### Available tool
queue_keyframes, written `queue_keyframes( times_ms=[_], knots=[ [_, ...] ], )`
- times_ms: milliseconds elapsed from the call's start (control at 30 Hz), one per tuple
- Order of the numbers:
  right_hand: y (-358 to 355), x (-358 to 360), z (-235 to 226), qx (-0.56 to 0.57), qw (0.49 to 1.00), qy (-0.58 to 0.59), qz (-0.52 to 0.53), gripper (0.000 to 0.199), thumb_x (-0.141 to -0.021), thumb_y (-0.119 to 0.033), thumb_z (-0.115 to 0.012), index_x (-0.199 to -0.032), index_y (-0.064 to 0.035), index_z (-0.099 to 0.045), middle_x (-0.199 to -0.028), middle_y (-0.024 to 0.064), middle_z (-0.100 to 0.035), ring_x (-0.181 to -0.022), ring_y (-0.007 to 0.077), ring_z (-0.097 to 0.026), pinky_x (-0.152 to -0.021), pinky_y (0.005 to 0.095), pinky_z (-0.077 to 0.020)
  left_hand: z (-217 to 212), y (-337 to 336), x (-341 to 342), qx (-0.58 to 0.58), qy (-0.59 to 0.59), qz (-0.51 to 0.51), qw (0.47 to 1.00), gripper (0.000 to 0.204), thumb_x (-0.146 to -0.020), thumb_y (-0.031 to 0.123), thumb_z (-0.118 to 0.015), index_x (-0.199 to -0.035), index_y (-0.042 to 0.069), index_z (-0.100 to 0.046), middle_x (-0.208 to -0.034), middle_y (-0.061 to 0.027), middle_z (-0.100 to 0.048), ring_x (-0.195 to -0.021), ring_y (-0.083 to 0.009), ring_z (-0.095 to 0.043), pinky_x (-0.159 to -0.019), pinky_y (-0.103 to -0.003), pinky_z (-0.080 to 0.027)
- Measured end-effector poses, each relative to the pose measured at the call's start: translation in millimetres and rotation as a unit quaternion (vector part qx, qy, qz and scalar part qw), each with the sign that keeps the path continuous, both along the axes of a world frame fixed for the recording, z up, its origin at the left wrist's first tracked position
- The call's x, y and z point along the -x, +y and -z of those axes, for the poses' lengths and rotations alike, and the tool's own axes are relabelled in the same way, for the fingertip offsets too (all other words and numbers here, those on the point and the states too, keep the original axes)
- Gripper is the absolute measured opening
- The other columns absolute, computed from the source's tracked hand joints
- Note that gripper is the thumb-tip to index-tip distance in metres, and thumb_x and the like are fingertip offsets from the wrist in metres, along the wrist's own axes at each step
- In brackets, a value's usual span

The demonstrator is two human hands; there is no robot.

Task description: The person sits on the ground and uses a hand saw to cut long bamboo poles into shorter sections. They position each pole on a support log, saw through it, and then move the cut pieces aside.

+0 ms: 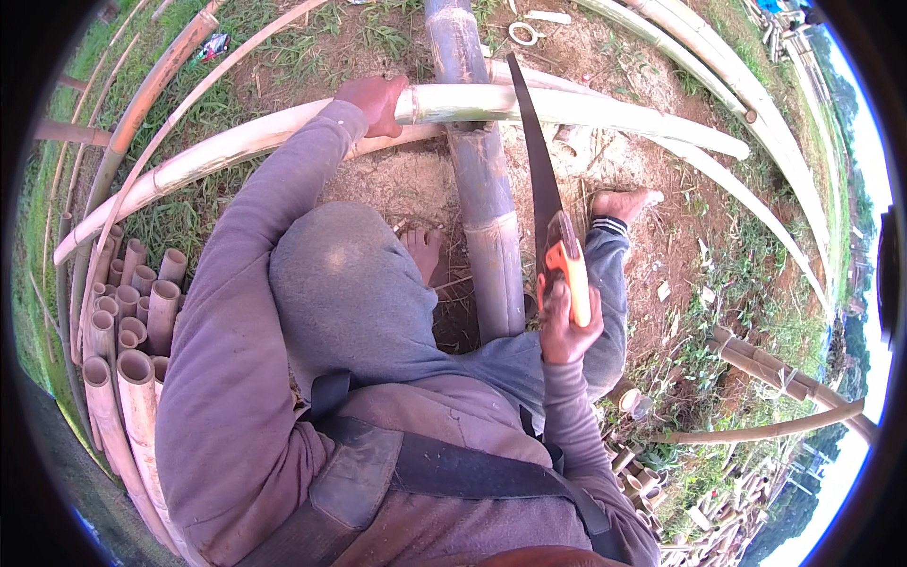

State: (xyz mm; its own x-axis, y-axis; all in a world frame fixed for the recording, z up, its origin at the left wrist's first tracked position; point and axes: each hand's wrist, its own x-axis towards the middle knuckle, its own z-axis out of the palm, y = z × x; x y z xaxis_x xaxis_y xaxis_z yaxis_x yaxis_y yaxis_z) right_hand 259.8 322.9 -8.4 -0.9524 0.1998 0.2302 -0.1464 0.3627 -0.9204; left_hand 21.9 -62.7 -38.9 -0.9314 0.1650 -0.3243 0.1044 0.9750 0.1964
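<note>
A pale bamboo pole (624, 113) lies crosswise on a thick grey bamboo log (493, 255) that runs away from me between my legs. My left hand (376, 104) is closed around the pole, just left of the log. In my right hand (572, 326) is a handsaw (539, 161), gripped by its orange handle. Its dark blade points away from me and crosses the pole in view, a little right of the log. I cannot tell whether the teeth touch the pole.
Cut bamboo tubes (132, 312) stand bunched at my left. Long bamboo poles (770, 123) lie at the far right, and others run along the left. A bamboo ring (522, 34) lies beyond the log. Sawdust (397, 189) covers the ground below the pole. Offcuts (709, 529) are heaped at the lower right.
</note>
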Motion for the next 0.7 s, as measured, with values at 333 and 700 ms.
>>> queue_keyframes(
  times_ms=[333,700],
  knots=[
    [-53,166,-2,0.061,0.997,-0.046,-0.028,0.02,-0.102,-0.015,-0.075,-0.096,0.0009,-0.064,-0.081,0.0043,-0.07,-0.072,0.0082,-0.065,-0.065,0.0256,-0.053,-7,9,10,0.002,-0.004,0.011,1.0,0.074,-0.074,0.034,-0.087,-0.135,0.008,-0.057,-0.104,-0.0177,-0.075,-0.1,-0.0394,-0.073,-0.087,-0.051,-0.058],
    [-20,-4,-5,0.125,0.992,-0.016,0.024,0.015,-0.106,-0.01,-0.067,-0.108,0.0035,-0.06,-0.081,0.0018,-0.06,-0.066,0.008,-0.057,-0.068,0.033,-0.063,-20,7,10,0.0,-0.02,0.003,1.0,0.076,-0.074,0.035,-0.086,-0.139,0.009,-0.058,-0.112,-0.0181,-0.075,-0.102,-0.039,-0.074,-0.089,-0.05,-0.059]
  ],
)
